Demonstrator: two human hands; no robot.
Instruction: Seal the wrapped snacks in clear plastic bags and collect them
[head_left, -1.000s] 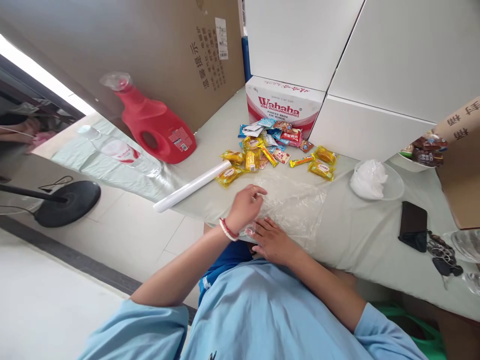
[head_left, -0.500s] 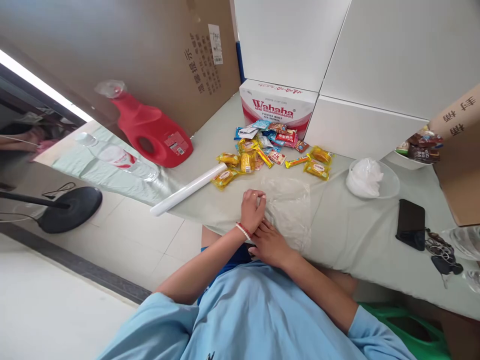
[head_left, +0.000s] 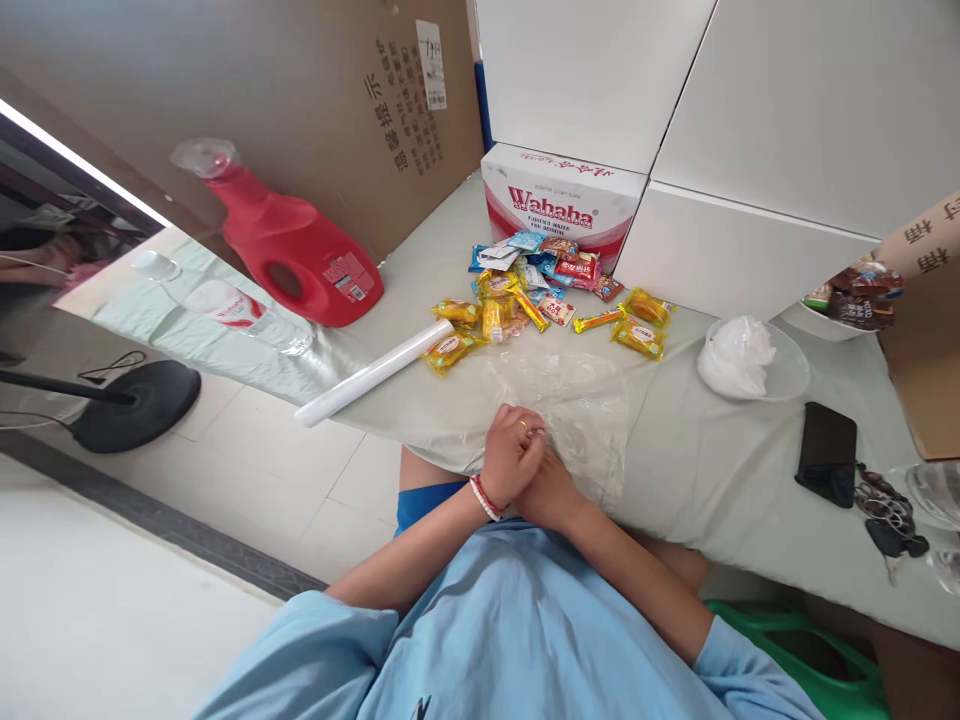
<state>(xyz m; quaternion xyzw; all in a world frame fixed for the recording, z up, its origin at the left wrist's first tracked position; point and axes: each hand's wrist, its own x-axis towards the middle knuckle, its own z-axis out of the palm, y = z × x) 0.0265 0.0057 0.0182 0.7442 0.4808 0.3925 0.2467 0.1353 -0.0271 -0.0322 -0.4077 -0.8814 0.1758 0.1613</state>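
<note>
At the near table edge, my left hand point(head_left: 514, 455), with a ring and a beaded bracelet, lies across my right hand point(head_left: 551, 490). Its fingers are curled closed, with nothing visible in them. The fingers of my right hand are mostly hidden beneath it. A thin clear plastic sheet point(head_left: 592, 405) lies flat just beyond both hands. Farther back are yellow-wrapped snacks point(head_left: 448, 350), a second yellow group point(head_left: 639, 338) to the right, and a heap of mixed snack packets point(head_left: 536, 265) by the Wahaha carton point(head_left: 559, 198).
To the left are a white roll point(head_left: 375, 373), a red jug point(head_left: 304, 255) and a clear water bottle point(head_left: 225, 305). On the right are a bowl with a white plastic bag point(head_left: 739, 358), a black phone point(head_left: 826, 453), keys point(head_left: 885, 505) and another snack bowl point(head_left: 825, 322).
My left hand has slid over my right hand, now covering its fingers, and its own fingers have curled in. The view has shifted slightly; the table items stay put.
</note>
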